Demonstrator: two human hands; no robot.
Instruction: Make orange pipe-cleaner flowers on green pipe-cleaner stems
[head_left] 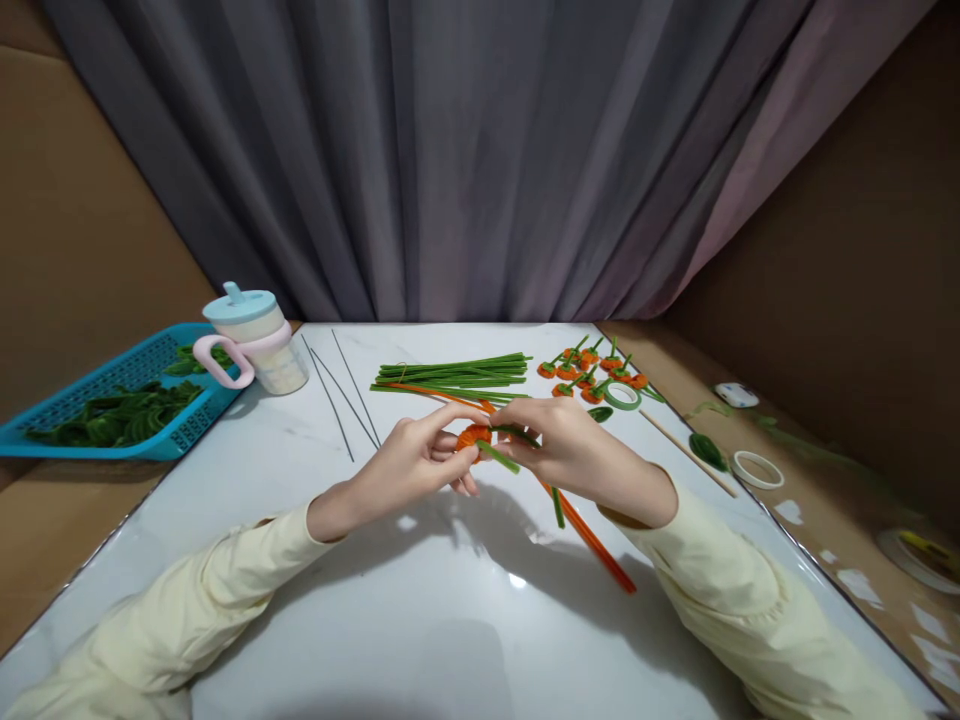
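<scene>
My left hand [420, 452] is closed on a small orange coil of pipe cleaner [472, 437], pinched between thumb and fingers above the table. My right hand [574, 445] meets it from the right, its fingers closed round a green pipe cleaner [500, 458] whose short end points toward me beside the coil. Under the right hand, long orange pipe cleaners [596, 545] lie on the table, with a green end [558, 508] next to them. Beyond the hands lies a bundle of green pipe cleaners [457, 372]. Part of the right hand's grip is hidden.
Several orange coils with green stems [589, 365] sit at the back right, near green tape [622, 397] and a wooden stick [690, 455]. Thin dark wires [341, 385] lie left, beside a lidded cup [262, 340] and a blue basket [187, 430] of green pieces. White tape [757, 470] lies right.
</scene>
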